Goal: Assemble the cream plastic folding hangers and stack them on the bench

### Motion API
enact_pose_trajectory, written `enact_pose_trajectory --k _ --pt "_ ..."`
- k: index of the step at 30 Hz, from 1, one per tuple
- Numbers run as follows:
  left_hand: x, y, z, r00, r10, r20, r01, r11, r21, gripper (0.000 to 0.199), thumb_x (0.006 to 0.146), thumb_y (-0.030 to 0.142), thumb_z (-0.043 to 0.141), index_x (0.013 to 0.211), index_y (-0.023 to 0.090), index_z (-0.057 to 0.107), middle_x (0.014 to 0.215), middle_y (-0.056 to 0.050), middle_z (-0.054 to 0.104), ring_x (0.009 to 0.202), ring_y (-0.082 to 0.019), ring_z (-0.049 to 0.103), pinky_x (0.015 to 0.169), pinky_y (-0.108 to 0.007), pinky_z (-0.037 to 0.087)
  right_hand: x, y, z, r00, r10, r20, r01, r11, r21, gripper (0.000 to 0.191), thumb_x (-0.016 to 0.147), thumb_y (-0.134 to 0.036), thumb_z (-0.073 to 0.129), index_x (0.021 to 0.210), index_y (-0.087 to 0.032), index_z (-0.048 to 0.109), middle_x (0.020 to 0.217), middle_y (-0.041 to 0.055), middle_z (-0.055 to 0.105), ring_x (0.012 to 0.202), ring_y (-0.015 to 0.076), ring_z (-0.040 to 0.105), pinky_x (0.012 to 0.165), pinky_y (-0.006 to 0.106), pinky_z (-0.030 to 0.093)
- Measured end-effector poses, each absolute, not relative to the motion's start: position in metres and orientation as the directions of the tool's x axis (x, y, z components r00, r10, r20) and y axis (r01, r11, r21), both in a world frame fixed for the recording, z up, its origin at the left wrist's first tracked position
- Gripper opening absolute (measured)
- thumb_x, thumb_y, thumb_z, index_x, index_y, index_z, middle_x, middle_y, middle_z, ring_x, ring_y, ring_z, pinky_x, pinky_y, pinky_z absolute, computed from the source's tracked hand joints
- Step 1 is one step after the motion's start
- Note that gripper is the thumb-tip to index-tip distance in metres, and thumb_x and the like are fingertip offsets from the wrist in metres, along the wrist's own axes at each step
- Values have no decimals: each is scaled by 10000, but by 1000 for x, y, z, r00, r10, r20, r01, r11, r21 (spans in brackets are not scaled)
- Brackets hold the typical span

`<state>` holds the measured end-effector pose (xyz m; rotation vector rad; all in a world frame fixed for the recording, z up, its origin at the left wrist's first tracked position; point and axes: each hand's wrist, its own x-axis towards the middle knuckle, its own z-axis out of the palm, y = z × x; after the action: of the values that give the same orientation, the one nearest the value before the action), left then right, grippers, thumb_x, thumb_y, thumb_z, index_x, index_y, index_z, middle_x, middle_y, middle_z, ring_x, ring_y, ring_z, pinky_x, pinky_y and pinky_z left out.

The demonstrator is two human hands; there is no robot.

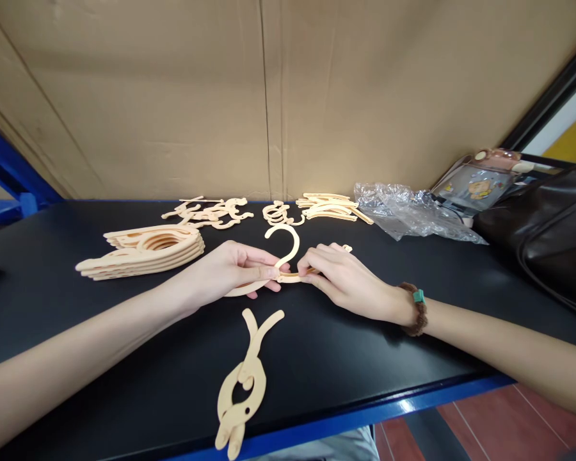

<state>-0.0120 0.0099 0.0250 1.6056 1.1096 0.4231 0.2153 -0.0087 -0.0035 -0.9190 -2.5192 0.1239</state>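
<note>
Between my hands, above the black tabletop, is a cream plastic folding hanger point(292, 246) with its curved hook pointing up. My left hand point(242, 269) pinches it at the base of the hook, and one arm of the hanger runs behind that hand. My right hand point(340, 278) is closed on the other arm, whose tip shows past the knuckles. Nearer me lie loose cream hanger pieces point(242, 390), crossed over one another at the table's front edge. A stack of folded cream hangers point(144, 250) rests left of my left hand.
Toward the back lie a pile of small curved pieces point(216, 211), several loose hooks point(281, 212) and a heap of straight arms point(333, 206). Crumpled clear plastic bags point(408, 208), a clear cup-like container point(480, 186) and a dark bag point(547, 224) occupy the right. Cardboard point(196, 96) stands behind.
</note>
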Motion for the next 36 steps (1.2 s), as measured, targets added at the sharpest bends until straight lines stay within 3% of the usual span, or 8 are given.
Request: enact_pose_trajectory --k 15,23,36 --pt "-13 13 23 462 837 -293 453 61 889 353 734 400 734 1064 277 711 829 2 764 862 -140 695 651 -139 521 215 -9 -3 -667 632 395 588 772 -240 132 976 -180 395 864 -188 464 816 -15 550 730 112 481 735 248 302" --pt "-10 10 26 413 858 -306 425 115 898 246 747 316 733 985 253 738 806 4 762 834 -125 698 617 -119 517 213 -10 -2 -639 673 372 610 738 -288 123 971 -188 406 861 -195 462 813 -22 554 709 108 471 745 246 300" --pt "-12 16 25 456 833 -313 452 86 888 286 713 376 757 973 258 744 765 9 757 692 -78 647 618 -117 506 211 -11 -4 -638 645 421 587 761 -275 136 958 -146 397 842 -191 452 801 -15 541 718 113 475 730 255 293"
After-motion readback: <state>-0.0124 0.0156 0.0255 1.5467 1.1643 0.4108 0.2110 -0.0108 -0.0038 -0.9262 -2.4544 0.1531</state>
